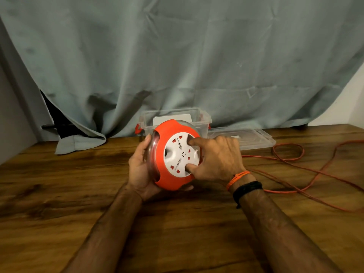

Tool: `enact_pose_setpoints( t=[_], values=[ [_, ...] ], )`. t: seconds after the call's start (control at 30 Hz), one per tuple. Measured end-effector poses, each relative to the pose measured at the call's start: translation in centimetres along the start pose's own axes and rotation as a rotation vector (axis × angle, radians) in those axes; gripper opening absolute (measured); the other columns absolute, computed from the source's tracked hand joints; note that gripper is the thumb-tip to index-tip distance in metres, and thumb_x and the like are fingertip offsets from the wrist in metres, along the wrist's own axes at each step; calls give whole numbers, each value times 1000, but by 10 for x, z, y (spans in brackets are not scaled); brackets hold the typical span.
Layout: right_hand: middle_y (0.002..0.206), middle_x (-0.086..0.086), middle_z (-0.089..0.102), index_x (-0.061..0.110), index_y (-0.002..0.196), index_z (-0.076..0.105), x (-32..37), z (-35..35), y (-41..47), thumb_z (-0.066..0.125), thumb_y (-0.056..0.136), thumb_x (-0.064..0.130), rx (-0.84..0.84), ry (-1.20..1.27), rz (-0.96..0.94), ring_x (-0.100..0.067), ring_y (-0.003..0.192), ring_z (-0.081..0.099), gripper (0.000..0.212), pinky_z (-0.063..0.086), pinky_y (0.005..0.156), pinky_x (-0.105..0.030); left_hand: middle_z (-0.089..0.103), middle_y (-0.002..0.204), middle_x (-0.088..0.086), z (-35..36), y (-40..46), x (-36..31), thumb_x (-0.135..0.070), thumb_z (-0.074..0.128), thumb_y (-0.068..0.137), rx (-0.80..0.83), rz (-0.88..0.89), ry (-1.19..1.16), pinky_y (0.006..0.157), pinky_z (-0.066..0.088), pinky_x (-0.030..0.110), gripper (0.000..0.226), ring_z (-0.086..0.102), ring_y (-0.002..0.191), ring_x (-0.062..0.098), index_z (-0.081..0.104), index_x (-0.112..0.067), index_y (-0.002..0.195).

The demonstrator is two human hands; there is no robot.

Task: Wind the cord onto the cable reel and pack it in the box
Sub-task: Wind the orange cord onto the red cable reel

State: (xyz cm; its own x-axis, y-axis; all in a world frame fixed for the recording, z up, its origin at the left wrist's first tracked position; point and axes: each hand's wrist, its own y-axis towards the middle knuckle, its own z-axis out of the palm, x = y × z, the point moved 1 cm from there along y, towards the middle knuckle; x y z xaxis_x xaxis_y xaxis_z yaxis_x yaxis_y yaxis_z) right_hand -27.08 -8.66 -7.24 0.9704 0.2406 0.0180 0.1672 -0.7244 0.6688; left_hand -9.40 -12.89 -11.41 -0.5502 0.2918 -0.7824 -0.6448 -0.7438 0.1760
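An orange cable reel [169,180] with a white socket face [182,154] is held tilted above the wooden table. My left hand [140,166] grips its clear back rim from the left and underneath. My right hand [215,158] has a finger and the thumb pushed into two recesses of the white face. An orange cord [307,170] lies in loose loops on the table to the right, running toward the reel behind my right hand. A clear plastic box [201,117] with orange latches stands open just behind the reel.
The box's clear lid [254,137] lies flat to the right of the box. A grey-green curtain [177,56] hangs behind, its hem [78,143] resting on the table at the left. A white wall [354,103] shows at far right.
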Motion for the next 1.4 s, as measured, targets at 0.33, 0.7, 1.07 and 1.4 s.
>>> enact_pose_setpoints(
  t=[0.33, 0.7, 1.07, 1.4],
  values=[
    [73, -4, 64, 20, 67, 55, 26, 16, -2, 31, 55, 94, -3, 67, 233, -24, 74, 60, 79, 44, 73, -31, 71, 118, 17, 4, 2, -2, -55, 49, 89, -72, 226, -20, 83, 58, 45, 57, 68, 110, 33, 73, -12, 118],
    [52, 13, 49, 27, 75, 61, 8, -7, 1, 59, 71, 61, -57, 187, 65, -14, 62, 58, 34, 51, 72, -36, 63, 133, 17, -6, 2, -2, -63, 41, 96, 132, 55, -63, 89, 51, 57, 63, 60, 121, 38, 60, -17, 135],
    [79, -4, 66, 41, 138, 37, 2, 1, 3, 55, 75, 33, 91, 20, -82, -29, 79, 61, 66, 45, 75, -35, 46, 149, 20, -12, 5, 5, -70, 36, 94, 287, -168, -117, 104, 20, 79, 72, 41, 134, 49, 46, -20, 146],
    [78, -4, 71, 36, 121, 63, 0, -1, 0, 70, 61, 57, -7, -7, -14, -30, 78, 66, 64, 48, 77, -37, 54, 142, 21, -2, 0, -1, -69, 57, 79, 36, -75, 6, 93, 27, 85, 74, 50, 125, 52, 55, -25, 138]
  ],
)
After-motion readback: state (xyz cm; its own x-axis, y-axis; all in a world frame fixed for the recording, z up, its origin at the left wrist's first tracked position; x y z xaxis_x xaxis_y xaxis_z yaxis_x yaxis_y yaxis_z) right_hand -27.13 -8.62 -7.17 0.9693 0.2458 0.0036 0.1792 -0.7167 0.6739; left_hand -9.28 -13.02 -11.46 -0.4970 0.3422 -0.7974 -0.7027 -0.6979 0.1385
